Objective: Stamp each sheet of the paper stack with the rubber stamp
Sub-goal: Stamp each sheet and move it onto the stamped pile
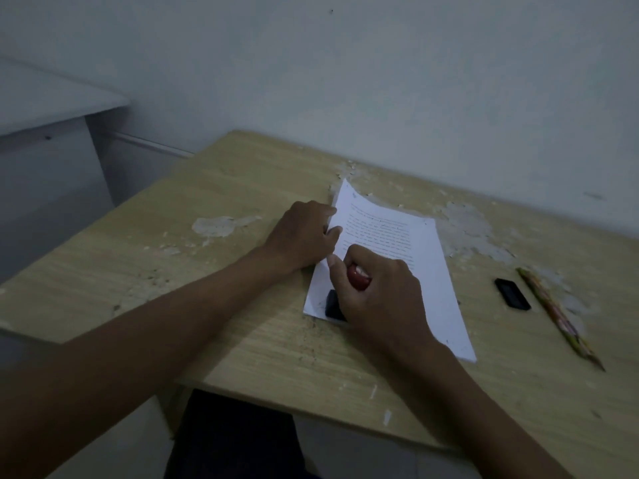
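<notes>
A stack of white printed sheets (pixel 415 257) lies on the worn wooden desk (pixel 242 305). My right hand (pixel 380 295) grips a rubber stamp (pixel 340 299) with a red handle and a black base, and the base rests on the near left corner of the top sheet. My left hand (pixel 304 233) lies at the stack's left edge with its fingers curled on the paper there. The far left corner of the top sheet curls upward.
A small black rectangular ink pad or cap (pixel 512 293) lies right of the stack, with a patterned pencil (pixel 558 314) beside it. The desk's veneer is chipped in pale patches. A wall stands just behind the desk, and a white ledge (pixel 52 102) is at far left.
</notes>
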